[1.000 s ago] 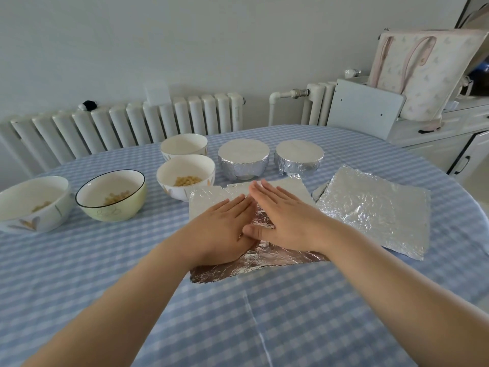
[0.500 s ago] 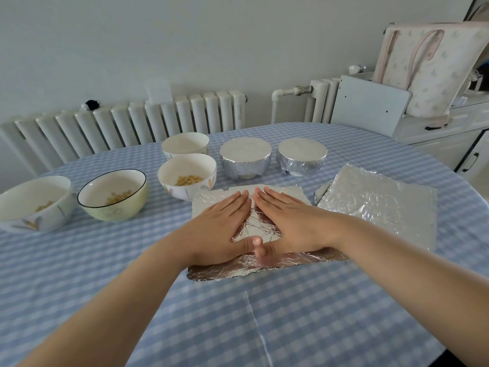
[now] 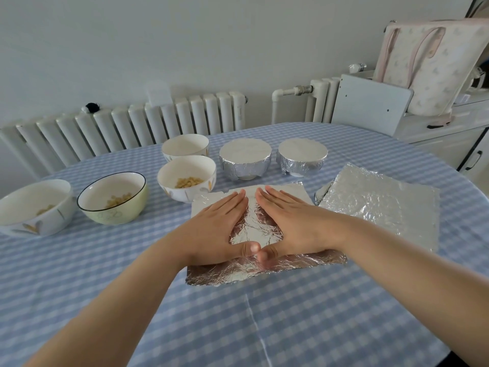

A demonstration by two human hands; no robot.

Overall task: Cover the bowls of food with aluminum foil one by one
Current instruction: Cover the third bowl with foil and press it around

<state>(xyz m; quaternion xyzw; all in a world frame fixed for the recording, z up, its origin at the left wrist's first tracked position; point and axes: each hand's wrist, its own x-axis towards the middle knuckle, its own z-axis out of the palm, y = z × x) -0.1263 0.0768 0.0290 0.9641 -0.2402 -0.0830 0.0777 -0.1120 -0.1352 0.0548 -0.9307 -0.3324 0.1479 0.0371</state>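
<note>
Centrally, foil sheet (image 3: 267, 268): flat on table (image 3: 105, 274), near its middle.
Left hand (image 3: 215, 231): fingers straight, pressing foil.
Right hand (image 3: 293, 223): same, thumbs touching.
Covered bowls (image 3: 245, 162): two, toward far edge.
Uncovered bowls (image 3: 186, 178): four, leftward.

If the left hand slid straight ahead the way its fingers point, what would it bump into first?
Probably the nearer foil-covered bowl. The left hand lies flat on the foil sheet, fingers angled toward it, though depth is hard to judge.

foil sheet (image 3: 264, 268): middle hidden under both hands
far white bowl (image 3: 185, 147): contents too pale to tell
</note>
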